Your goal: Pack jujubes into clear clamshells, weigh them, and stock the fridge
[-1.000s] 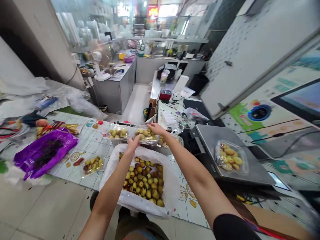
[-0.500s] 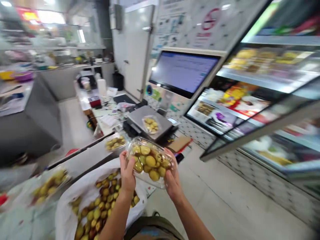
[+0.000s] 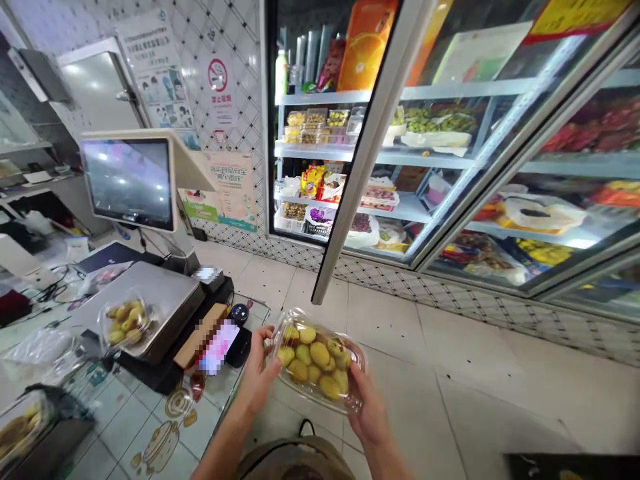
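A clear plastic clamshell box [image 3: 316,362] full of yellow-green jujube-like fruit is held level in front of my body, over the floor. My left hand [image 3: 261,373] grips its left end, thumb on the near side. Around the right end closes my right hand [image 3: 369,400], with the thumb on top. The lid lies over the fruit. On the left, a second box of similar fruit [image 3: 126,321] rests on the metal plate of a weighing scale [image 3: 167,293]. Part of another fruit box [image 3: 23,427] shows at the lower left edge.
A glass-fronted fridge [image 3: 430,157] with stocked shelves stands ahead, its door [image 3: 365,160] standing ajar. Left are a counter [image 3: 123,423], a monitor [image 3: 129,183], a cardboard piece [image 3: 203,337] and a phone [image 3: 219,348]. Tiled floor [image 3: 425,360] lies between counter and fridge. A dark mat [image 3: 570,465] lies lower right.
My view has swung right, toward the fridge. Both hands have carried the fruit box along, away from the counter. The large white-lined container of loose fruit has left the view.
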{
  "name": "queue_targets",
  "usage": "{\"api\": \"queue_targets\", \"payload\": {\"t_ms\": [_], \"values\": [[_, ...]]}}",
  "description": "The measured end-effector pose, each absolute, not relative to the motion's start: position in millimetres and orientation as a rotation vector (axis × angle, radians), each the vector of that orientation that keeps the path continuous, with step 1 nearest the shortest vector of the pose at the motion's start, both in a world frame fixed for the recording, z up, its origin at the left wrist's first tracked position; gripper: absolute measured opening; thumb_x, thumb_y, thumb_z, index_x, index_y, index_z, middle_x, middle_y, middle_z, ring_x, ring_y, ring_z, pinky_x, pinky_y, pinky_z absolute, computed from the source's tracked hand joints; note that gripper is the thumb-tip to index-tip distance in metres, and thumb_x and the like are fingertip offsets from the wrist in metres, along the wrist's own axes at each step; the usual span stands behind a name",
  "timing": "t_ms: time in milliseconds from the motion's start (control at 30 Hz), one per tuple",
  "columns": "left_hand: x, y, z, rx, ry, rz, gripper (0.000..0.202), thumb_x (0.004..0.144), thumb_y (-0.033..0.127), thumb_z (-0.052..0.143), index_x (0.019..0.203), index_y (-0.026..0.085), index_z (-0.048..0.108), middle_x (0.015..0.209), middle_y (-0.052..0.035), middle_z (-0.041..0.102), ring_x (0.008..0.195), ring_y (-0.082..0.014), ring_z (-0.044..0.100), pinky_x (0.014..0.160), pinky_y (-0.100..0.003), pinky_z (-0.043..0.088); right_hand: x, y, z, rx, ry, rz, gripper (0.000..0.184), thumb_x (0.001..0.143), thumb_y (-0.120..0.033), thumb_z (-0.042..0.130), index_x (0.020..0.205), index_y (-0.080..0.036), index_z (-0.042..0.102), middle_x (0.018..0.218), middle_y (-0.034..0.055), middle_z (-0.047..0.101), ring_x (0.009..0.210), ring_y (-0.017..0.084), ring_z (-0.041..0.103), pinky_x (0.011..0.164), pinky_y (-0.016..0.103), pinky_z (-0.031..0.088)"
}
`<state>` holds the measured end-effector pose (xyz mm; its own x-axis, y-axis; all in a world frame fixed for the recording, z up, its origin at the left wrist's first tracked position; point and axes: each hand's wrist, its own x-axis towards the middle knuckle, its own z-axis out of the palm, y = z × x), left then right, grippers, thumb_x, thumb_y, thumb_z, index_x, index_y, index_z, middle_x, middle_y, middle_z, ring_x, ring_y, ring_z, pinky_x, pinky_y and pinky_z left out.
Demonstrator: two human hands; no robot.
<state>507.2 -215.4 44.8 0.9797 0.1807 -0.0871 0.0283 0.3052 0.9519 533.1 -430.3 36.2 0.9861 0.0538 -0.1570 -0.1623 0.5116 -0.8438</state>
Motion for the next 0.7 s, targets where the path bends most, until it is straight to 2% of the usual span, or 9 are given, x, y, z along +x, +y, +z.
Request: {"api": "queue_targets", "payload": {"t_ms": [100, 267, 400, 500, 600, 700], "values": [[561, -247, 42, 1.214, 0.123, 0.206, 0.068, 0.07, 0.078, 0.082, 0.109, 0.025, 0.064, 0.136, -0.0127, 0.064, 0.133, -0.0379, 0.059, 0.109, -0.046, 0.051, 580, -462, 38, -1.024, 0.132, 0.15, 0.045, 0.081, -0.059, 0.085, 0.12, -0.038, 0.076, 0.135, 0.0054, 0.075, 0.126, 0.036, 0.072, 0.104, 0.055, 0.063], [642, -272, 47, 1.179, 0.178, 0.116, 0.085, 0.066, 0.074, 0.089, 0.13, 0.024, 0.065, 0.134, -0.0145, 0.069, 0.131, -0.0377, 0.062, 0.111, -0.048, 0.05, 656, -483, 44, -1.035, 0.187, 0.182, 0.048, 0.077, -0.064, 0.085, 0.117, -0.04, 0.077, 0.13, 0.0043, 0.077, 0.125, 0.039, 0.072, 0.098, 0.057, 0.065], [711, -271, 49, 1.047, 0.256, 0.08, 0.074, 0.066, 0.069, 0.089, 0.123, 0.024, 0.073, 0.129, -0.0145, 0.074, 0.129, -0.0405, 0.065, 0.106, -0.049, 0.056, 728, -476, 46, -1.056, 0.167, 0.23, 0.051, 0.078, -0.061, 0.086, 0.121, -0.036, 0.075, 0.132, 0.0052, 0.076, 0.122, 0.035, 0.073, 0.099, 0.052, 0.065], [770, -263, 41, 0.959, 0.297, 0.143, 0.071, 0.066, 0.066, 0.088, 0.122, 0.025, 0.074, 0.123, -0.0131, 0.077, 0.129, -0.0411, 0.066, 0.105, -0.051, 0.057, 793, -460, 47, -1.084, 0.103, 0.217, 0.053, 0.078, -0.062, 0.086, 0.121, -0.033, 0.075, 0.13, 0.0067, 0.077, 0.122, 0.036, 0.072, 0.101, 0.05, 0.063], [832, -246, 34, 0.895, 0.294, 0.234, 0.075, 0.064, 0.068, 0.087, 0.125, 0.026, 0.073, 0.131, -0.0126, 0.075, 0.137, -0.0435, 0.061, 0.111, -0.055, 0.055, 870, -435, 58, -1.16, -0.03, 0.172, 0.05, 0.082, -0.062, 0.082, 0.121, -0.031, 0.077, 0.132, 0.0067, 0.076, 0.127, 0.035, 0.069, 0.108, 0.048, 0.059], [899, -224, 38, 0.846, 0.29, 0.381, 0.087, 0.064, 0.078, 0.081, 0.137, 0.032, 0.068, 0.146, -0.0093, 0.068, 0.147, -0.047, 0.051, 0.119, -0.06, 0.049, 958, -404, 93, -1.234, -0.219, 0.166, 0.05, 0.084, -0.059, 0.081, 0.125, -0.03, 0.077, 0.134, 0.0071, 0.075, 0.13, 0.034, 0.067, 0.112, 0.048, 0.055]]}}
